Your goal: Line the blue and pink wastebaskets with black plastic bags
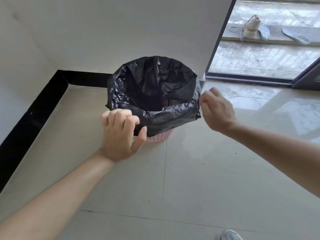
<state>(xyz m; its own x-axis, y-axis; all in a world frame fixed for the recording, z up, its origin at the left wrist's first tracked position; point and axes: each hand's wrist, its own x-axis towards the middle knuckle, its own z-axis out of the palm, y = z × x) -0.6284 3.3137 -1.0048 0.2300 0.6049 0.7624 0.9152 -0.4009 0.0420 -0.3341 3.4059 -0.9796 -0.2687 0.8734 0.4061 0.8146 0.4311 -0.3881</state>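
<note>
A pink perforated wastebasket [160, 135] stands on the tiled floor near the wall corner. A black plastic bag [152, 87] lines it, its edge folded down over the rim so that only the basket's lower part shows. My left hand [121, 134] is at the near left rim, its curled fingers touching the bag's folded edge. At the right rim my right hand [216, 108] is slightly blurred, fingers loosely curled beside the bag's edge, and it holds nothing that I can see. No blue wastebasket is in view.
White walls with a black skirting board [34, 108] close off the left and back. A sliding glass door [259, 49] at the upper right looks onto a ledge with a shoe [251, 26] and insoles. My shoe tip [230, 235] shows at the bottom edge.
</note>
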